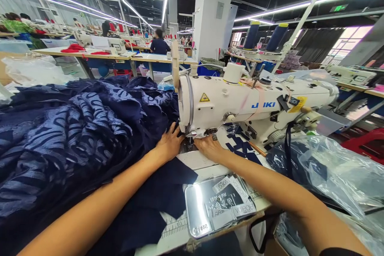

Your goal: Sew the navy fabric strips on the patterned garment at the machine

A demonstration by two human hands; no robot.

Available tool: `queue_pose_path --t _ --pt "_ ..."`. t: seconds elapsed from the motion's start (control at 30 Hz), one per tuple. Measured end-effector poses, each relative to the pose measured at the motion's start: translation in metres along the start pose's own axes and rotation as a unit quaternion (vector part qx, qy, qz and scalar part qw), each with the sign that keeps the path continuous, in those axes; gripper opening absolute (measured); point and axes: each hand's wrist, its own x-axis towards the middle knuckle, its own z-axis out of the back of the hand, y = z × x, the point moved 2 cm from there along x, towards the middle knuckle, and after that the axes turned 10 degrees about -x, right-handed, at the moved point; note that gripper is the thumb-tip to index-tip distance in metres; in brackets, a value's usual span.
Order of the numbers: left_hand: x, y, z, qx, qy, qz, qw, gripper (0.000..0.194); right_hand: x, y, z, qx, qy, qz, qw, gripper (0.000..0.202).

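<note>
My left hand [171, 144] lies on navy fabric [177, 172] just left of the needle area of a white sewing machine [216, 100], its fingers apart and stretched toward the machine head. From the other side, my right hand [209, 149] reaches in beside the presser foot [189, 143]. Its fingers are drawn together, and the machine head partly covers them. Whatever they pinch is too small to make out. A big heap of navy fabric with a pale blue leaf-like pattern [90, 124] rises left of my left hand.
A metal tin [195, 204] with woven labels [244, 209] stands at the table's front edge. Navy fabric pieces [241, 148] lie right of my right hand. Clear plastic bags [339, 164] are at the right. Thread cones [252, 36] stand behind the machine; a person [160, 44] sits farther back.
</note>
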Motion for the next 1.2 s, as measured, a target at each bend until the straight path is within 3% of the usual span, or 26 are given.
queue_pose_path --t 0.13,0.27,0.37,0.47,0.6,0.73,0.83,0.9,0.97,1.03,1.13,1.2 --pt "-0.033 -0.025 0.020 0.016 -0.022 -0.040 0.999 0.032 -0.011 -0.020 0.022 0.012 -0.012 0.063 0.998 0.018" --pt "-0.074 -0.050 0.034 -0.040 0.057 -0.066 0.995 0.020 -0.037 -0.058 0.032 -0.065 0.060 -0.019 0.996 0.020" --pt "-0.084 -0.062 0.033 -0.028 0.095 -0.057 0.993 0.016 -0.051 -0.079 0.026 -0.122 0.132 -0.079 0.980 0.023" --pt "-0.079 -0.067 0.027 -0.019 0.115 -0.049 0.992 0.018 -0.053 -0.087 0.016 -0.139 0.174 -0.075 0.972 0.028" --pt "-0.070 -0.064 0.026 -0.047 0.113 -0.023 0.992 0.020 -0.044 -0.085 0.017 -0.137 0.184 -0.082 0.970 0.028" --pt "-0.053 -0.044 0.030 -0.150 0.109 0.069 0.980 0.024 -0.036 -0.064 0.029 -0.127 0.135 -0.091 0.978 0.025" --pt "-0.035 -0.031 0.027 -0.173 0.109 0.121 0.971 0.019 -0.032 -0.033 0.036 -0.074 0.090 0.006 0.993 0.020" --pt "-0.027 -0.028 0.023 -0.109 0.104 0.126 0.981 0.021 -0.033 -0.014 0.037 -0.026 0.059 0.095 0.993 0.019" --pt "-0.022 -0.031 0.020 -0.021 0.073 0.066 0.995 0.020 -0.036 -0.005 0.036 0.013 0.022 0.151 0.988 0.018" --pt "-0.022 -0.037 0.017 0.041 0.030 -0.063 0.997 0.015 -0.038 -0.004 0.033 0.052 -0.006 0.145 0.988 0.016" --pt "-0.031 -0.042 0.013 0.071 0.008 -0.210 0.975 0.019 -0.039 -0.011 0.026 0.118 -0.016 0.065 0.991 0.014" --pt "-0.038 -0.041 0.011 0.061 0.014 -0.215 0.975 0.019 -0.040 -0.015 0.021 0.156 -0.013 0.006 0.988 0.010"
